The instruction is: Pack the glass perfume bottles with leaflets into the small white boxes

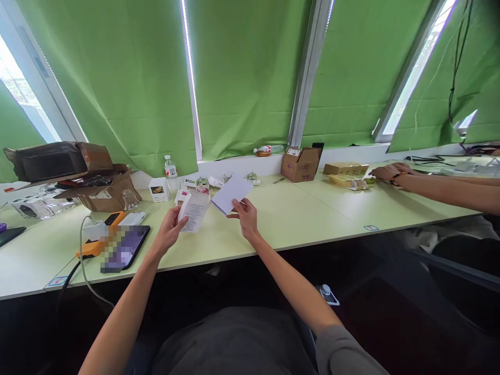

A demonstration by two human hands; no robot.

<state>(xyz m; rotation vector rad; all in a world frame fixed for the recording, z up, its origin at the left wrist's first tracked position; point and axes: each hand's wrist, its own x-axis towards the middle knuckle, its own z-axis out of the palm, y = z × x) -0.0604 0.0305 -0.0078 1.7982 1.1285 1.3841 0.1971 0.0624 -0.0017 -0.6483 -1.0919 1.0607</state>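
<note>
My left hand point(170, 229) is closed around the side of a white packet with small printed text point(194, 212). Whether this is a thin box or a bag I cannot tell. Just to its right, my right hand point(245, 217) pinches a folded white sheet of paper point(231, 192) between thumb and fingers. Both things are held above the table's front half, a small gap between them. Behind them lie small clear-and-green items point(252, 178), partly hidden by the paper.
On the left are a phone point(130, 250), an orange device point(88, 251), cables and opened cardboard boxes point(103, 198). A white box point(159, 190) and a bottle point(171, 172) stand behind. Rightward are a brown carton point(300, 165), yellow boxes point(346, 169) and another person's hands point(386, 173).
</note>
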